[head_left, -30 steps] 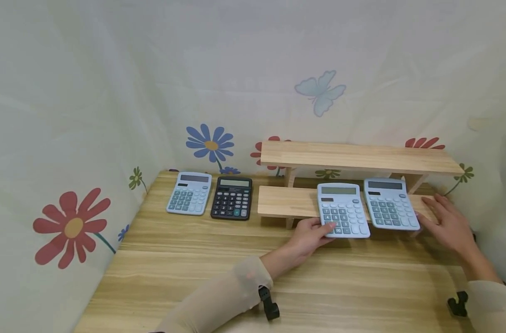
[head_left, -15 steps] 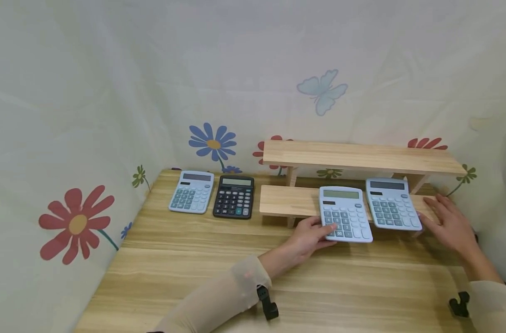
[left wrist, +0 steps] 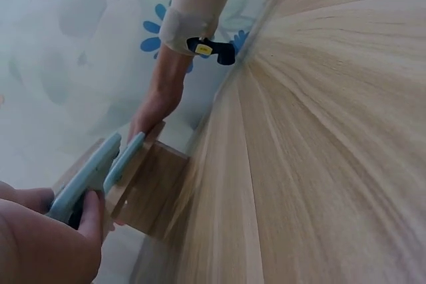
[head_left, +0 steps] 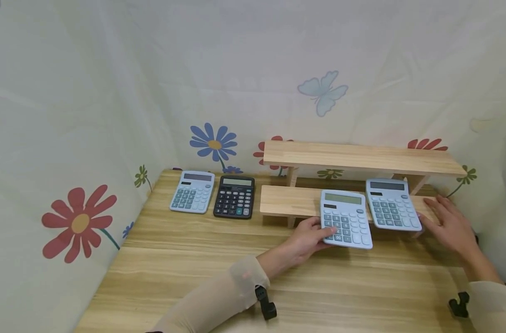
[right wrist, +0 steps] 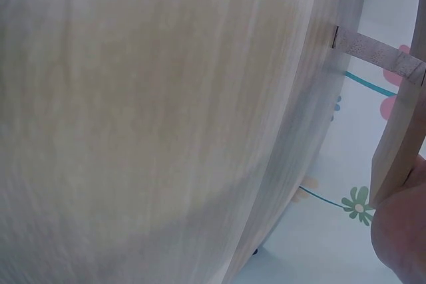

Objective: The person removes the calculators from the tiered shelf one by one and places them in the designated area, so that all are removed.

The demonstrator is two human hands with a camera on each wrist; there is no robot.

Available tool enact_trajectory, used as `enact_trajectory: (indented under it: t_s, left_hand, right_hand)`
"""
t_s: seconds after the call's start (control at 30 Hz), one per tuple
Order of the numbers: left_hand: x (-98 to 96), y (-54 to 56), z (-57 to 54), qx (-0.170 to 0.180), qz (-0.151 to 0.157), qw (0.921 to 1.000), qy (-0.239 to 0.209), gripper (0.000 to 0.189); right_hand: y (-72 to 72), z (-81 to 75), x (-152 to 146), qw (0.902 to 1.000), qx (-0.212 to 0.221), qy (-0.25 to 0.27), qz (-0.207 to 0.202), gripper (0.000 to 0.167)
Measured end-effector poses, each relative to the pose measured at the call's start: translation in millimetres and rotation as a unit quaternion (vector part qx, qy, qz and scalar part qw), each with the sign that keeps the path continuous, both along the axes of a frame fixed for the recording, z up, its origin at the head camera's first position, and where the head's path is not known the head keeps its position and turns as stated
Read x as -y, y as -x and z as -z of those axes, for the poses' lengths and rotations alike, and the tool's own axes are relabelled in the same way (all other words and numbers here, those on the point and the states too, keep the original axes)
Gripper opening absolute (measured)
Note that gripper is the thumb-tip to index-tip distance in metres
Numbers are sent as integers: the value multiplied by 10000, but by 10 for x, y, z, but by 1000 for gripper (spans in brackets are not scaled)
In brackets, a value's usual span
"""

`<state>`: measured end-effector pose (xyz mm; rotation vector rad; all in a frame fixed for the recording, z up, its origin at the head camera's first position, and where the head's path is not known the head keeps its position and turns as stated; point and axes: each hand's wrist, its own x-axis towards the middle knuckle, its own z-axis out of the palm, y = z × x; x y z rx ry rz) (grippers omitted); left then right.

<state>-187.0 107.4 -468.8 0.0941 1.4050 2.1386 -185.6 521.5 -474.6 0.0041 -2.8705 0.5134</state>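
My left hand [head_left: 304, 239] grips a light blue calculator [head_left: 347, 217] by its lower left corner, thumb over the keys and fingers beneath. The calculator is tilted in front of the lower board of a two-tier wooden shelf [head_left: 290, 200]. In the left wrist view the calculator [left wrist: 86, 174] appears edge-on between thumb and fingers. Just right of it, a second light blue calculator [head_left: 392, 204] lies on the lower board, its bottom end past the front edge. My right hand [head_left: 450, 225] rests at the board's right end, fingers extended, close beside that calculator.
Another light blue calculator [head_left: 192, 192] and a black calculator [head_left: 234, 196] lie side by side at the back left of the wooden table [head_left: 173, 259]. The shelf's upper board [head_left: 361, 156] runs behind the lower one. Flower-printed cloth [head_left: 236, 69] hangs behind and at the sides.
The calculator in my left hand has come slightly down and toward me, away from the lower board. My right hand and the second calculator have hardly moved.
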Motion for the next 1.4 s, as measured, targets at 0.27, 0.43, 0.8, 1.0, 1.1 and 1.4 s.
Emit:
enact_trajectory:
  t_s: [0.27,0.43,0.8,1.0,1.1,1.4]
  left_hand:
    - [45,56,-1,-135,59,9998,-118,32]
    - [136,113,6,-305,165,9994,-53,33]
    - [470,219,-122,-934,720,9925,320,38]
    - [733,278,-222,-1207,1095,9853,511,42]
    - [877,320,-264,-1250,1204,9831,585,45]
    - [1336,413,-401,-1400,1411,9744,1052,48]
  right_hand:
    - [1,8,-6,10000,0,-5,-7,72]
    - [7,13,-4,10000,-22,-39,8,73]
    - [-13,-2,14,10000,-26,-26,14,72]
    - [-3,3,-10,10000,-37,-29,-11,72]
    - [10,16,-24,10000,-54,-53,-42,71]
    - [19,18,-24,10000,-32,-52,-50,71]
